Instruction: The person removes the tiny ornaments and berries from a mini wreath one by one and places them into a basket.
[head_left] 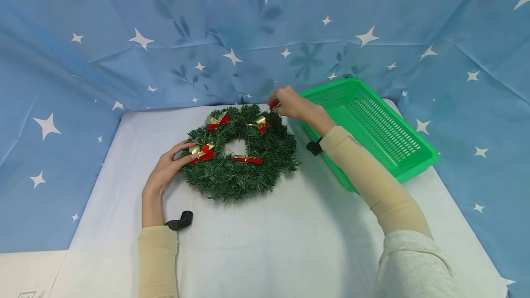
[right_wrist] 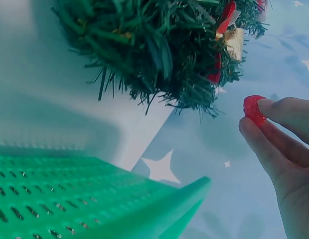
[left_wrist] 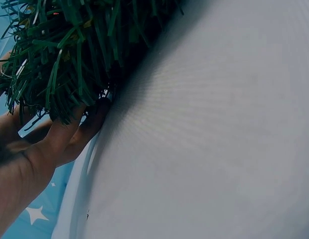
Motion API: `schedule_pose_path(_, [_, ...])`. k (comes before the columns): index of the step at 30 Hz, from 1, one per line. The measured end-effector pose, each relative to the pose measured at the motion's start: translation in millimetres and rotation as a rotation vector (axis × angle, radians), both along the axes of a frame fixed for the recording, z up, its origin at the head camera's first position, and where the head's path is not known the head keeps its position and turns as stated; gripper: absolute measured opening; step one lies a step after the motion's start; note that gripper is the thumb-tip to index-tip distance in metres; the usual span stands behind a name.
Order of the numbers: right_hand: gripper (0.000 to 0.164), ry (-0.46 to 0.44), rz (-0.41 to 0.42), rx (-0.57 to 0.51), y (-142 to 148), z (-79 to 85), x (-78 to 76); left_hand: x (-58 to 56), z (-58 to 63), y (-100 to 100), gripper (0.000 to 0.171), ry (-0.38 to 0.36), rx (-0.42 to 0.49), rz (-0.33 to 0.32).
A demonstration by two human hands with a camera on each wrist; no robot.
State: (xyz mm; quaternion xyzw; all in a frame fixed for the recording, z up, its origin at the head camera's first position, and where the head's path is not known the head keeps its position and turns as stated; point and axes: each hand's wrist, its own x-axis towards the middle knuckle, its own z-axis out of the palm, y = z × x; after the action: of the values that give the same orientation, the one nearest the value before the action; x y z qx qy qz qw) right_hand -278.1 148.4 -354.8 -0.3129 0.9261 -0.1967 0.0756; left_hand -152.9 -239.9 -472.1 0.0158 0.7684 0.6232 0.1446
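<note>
A green artificial wreath (head_left: 227, 178) with several red-and-gold bows lies on the white table. My left hand (head_left: 167, 165) grips its left edge, close to a red bow (head_left: 207, 152). In the left wrist view, the fingers (left_wrist: 70, 132) curl around the green needles at the tabletop. Above the far right part of the wreath, my right hand (head_left: 291, 103) pinches a small red glittery piece (right_wrist: 253, 109) between thumb and fingertips. That piece is apart from the needles in the right wrist view. Nearest to it on the wreath is a bow with gold ribbon (head_left: 262, 124).
A green perforated plastic basket (head_left: 414, 176) stands at the right, partly beneath my right forearm. Behind the white table (head_left: 265, 243) hangs a blue cloth (head_left: 248, 17) with white stars. Each wrist wears a black camera.
</note>
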Motion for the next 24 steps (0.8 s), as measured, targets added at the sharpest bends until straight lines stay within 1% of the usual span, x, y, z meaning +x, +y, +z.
schedule_pose_path(5, [0.022, 0.017, -0.005, -0.009, 7.8, 3.1, 2.1, 0.3, -1.4, 0.3, 0.060, 0.003, -0.002, 0.005])
schedule_pose_path(14, [0.021, -0.015, -0.051, -0.005, 21.4, 8.6, 4.5, 0.5, -1.5, -0.2, 0.063, -0.010, -0.003, 0.008])
schedule_pose_path(24, [0.021, 0.028, -0.065, 0.016, 41.0, 8.6, 5.3, -0.2, -0.1, 2.1, 0.066, -0.021, -0.019, 0.006])
